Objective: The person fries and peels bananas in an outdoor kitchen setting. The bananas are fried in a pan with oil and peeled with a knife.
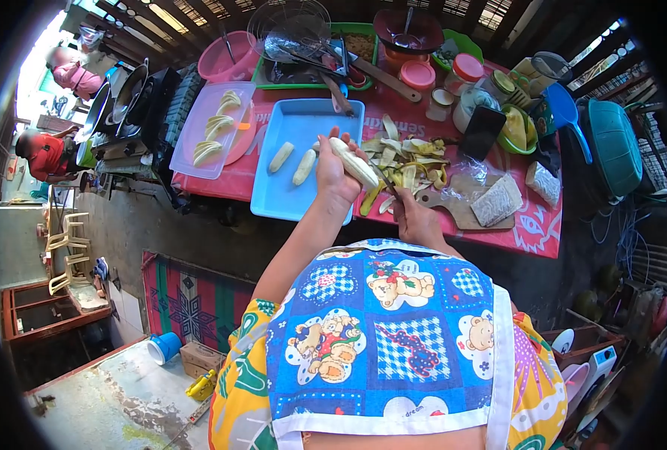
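A peeled banana [354,163] lies across the palm and fingers of my left hand [335,171], over the right edge of a blue tray [273,196]. My right hand [416,217] is closed round the handle of a knife [385,180], whose blade points up and left close to the banana's lower end. Two more peeled bananas, one further left [281,157] and one nearer my hand [304,167], rest in the tray. Banana peels [408,161] are heaped on the red tablecloth just right of the tray.
Sliced pieces [218,127] sit on a white lid [192,154] at the left. A wooden board [453,206] with a wrapped block [497,201], a black phone [482,133] and jars [440,104] stand right. Two people, one in red [48,156], one in pink [72,73], are far left.
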